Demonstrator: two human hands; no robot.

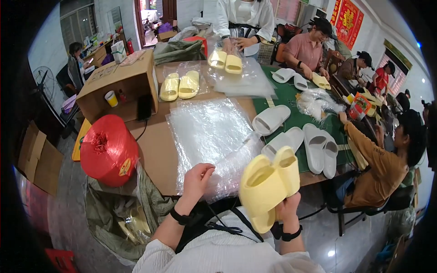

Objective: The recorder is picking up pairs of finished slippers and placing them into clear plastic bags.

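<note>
"Starting left, where are the edges?"

"The red roll [109, 150] sits by the left edge of the counter [154, 166], in front of the open cardboard box [119, 73]. A strip of brown counter shows between the roll and the clear bags [209, 127], which run almost to the near edge."

"And farther right?"

"The pale slippers [314, 148] crowd the near side of the green mat [296, 102]. Beyond, a seated person in a brown top [378, 170] reaches in, so room is tighter there."

"How are the hands posed?"

"The left hand [196, 179] is raised beside the bags, fingers curled, a narrow grip; I can't tell whether plastic is pinched in it."

"And the yellow slippers [268, 182]?"

"Held up at the near edge, tilted with their openings upward. The right hand [289, 209] has its grip on them from below and behind, forearm upright."
</note>
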